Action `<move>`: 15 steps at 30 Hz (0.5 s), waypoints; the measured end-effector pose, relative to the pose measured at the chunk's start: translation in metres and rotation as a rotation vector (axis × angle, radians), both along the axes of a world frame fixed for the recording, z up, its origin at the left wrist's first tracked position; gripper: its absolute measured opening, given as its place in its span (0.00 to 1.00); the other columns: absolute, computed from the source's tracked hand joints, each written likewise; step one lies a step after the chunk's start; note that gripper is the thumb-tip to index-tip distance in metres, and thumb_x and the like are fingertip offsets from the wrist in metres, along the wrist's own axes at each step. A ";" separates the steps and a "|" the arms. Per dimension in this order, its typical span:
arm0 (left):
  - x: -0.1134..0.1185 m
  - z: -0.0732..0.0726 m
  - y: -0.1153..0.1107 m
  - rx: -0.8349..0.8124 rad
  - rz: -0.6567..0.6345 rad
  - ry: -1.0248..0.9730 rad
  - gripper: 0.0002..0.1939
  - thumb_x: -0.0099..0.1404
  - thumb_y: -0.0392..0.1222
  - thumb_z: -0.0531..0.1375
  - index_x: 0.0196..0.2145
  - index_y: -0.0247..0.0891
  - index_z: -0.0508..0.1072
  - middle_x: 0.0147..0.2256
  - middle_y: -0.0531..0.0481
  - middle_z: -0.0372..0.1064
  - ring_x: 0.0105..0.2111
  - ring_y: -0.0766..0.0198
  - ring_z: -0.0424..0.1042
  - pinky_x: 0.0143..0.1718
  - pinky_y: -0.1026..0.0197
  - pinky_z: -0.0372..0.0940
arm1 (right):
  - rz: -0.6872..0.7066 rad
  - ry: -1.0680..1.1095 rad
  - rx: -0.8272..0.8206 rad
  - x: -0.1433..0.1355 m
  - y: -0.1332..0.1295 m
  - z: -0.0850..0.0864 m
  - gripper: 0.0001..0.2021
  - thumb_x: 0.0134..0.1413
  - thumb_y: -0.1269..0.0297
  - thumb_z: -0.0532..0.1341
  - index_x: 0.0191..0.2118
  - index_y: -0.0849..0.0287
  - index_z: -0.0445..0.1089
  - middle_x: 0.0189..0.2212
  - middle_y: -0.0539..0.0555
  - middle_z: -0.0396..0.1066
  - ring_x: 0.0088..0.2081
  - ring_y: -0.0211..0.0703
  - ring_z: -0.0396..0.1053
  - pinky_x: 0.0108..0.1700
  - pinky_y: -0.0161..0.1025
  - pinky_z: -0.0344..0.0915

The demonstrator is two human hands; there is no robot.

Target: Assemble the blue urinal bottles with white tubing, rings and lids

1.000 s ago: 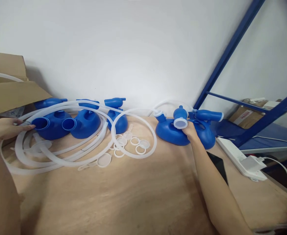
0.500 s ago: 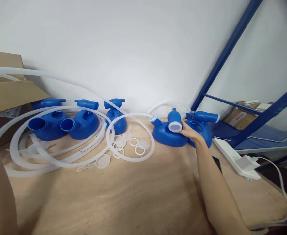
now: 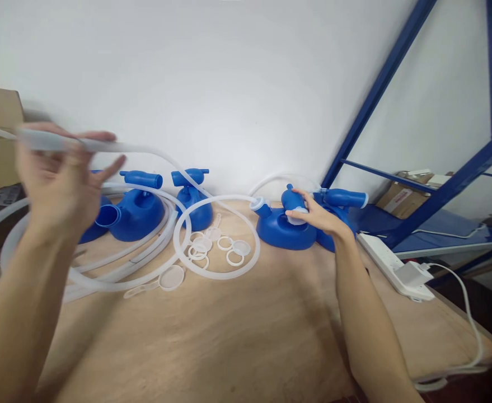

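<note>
white tube (image 3: pixel 115 147) now lifted off bench (image 3: pixel 237 330), left hand (image 3: pixel 63 182) fingers loosely hooked around it (blurred); right hand (image 3: pixel 315 215) fingers grip blue vessel (image 3: pixel 285 226).

One head-worn view looks forward and down, close over the table (image 3: pixel 237 336).

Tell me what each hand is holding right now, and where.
Left hand holds the translucent tube along its raised length. Right hand grips the capped neck of the blue container.

Left hand (image 3: pixel 63 179) motion-blurred; tube (image 3: pixel 115 146) cut off at left edge.
</note>
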State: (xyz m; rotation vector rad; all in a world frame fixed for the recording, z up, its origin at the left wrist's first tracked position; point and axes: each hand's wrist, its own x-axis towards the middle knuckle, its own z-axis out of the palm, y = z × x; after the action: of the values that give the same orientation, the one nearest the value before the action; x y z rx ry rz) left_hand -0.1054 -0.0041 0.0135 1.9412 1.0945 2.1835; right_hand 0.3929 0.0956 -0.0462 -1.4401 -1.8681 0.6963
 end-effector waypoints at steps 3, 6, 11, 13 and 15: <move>0.054 -0.013 -0.005 -0.066 -0.166 0.129 0.20 0.71 0.53 0.67 0.46 0.42 0.61 0.51 0.50 0.78 0.58 0.55 0.75 0.58 0.44 0.75 | -0.012 0.087 -0.022 0.001 0.001 -0.004 0.47 0.42 0.56 0.75 0.70 0.43 0.60 0.61 0.58 0.71 0.63 0.62 0.71 0.59 0.56 0.75; 0.084 -0.024 -0.009 -0.179 -0.258 0.401 0.10 0.75 0.45 0.63 0.47 0.41 0.66 0.57 0.44 0.76 0.63 0.52 0.72 0.63 0.43 0.70 | 0.005 0.239 -0.034 0.006 0.000 -0.007 0.45 0.38 0.66 0.71 0.68 0.44 0.64 0.62 0.57 0.71 0.61 0.60 0.72 0.52 0.49 0.79; 0.087 -0.034 -0.006 -0.284 -0.325 0.600 0.11 0.75 0.44 0.60 0.54 0.43 0.71 0.62 0.43 0.73 0.67 0.49 0.67 0.64 0.46 0.71 | 0.021 0.419 -0.039 0.017 -0.005 -0.012 0.43 0.37 0.68 0.69 0.66 0.46 0.69 0.67 0.53 0.68 0.62 0.58 0.72 0.50 0.43 0.80; 0.082 -0.035 -0.004 -0.291 -0.298 0.616 0.13 0.75 0.45 0.60 0.55 0.44 0.71 0.62 0.43 0.73 0.67 0.48 0.67 0.63 0.46 0.71 | 0.024 0.478 -0.028 0.021 -0.006 -0.015 0.43 0.36 0.67 0.70 0.65 0.47 0.71 0.67 0.53 0.68 0.62 0.56 0.72 0.45 0.38 0.80; 0.078 -0.036 -0.003 -0.287 -0.266 0.625 0.15 0.75 0.47 0.61 0.57 0.45 0.71 0.61 0.44 0.74 0.67 0.48 0.67 0.62 0.45 0.72 | 0.017 0.517 -0.019 0.026 -0.006 -0.017 0.41 0.36 0.66 0.71 0.64 0.48 0.73 0.66 0.53 0.70 0.56 0.53 0.76 0.37 0.34 0.78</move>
State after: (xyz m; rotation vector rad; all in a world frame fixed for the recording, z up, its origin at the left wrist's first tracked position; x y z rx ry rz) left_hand -0.0273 -0.0066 -0.0229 2.5050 1.0401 1.2321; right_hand 0.4191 0.0896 -0.0634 -1.1183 -1.4722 0.9881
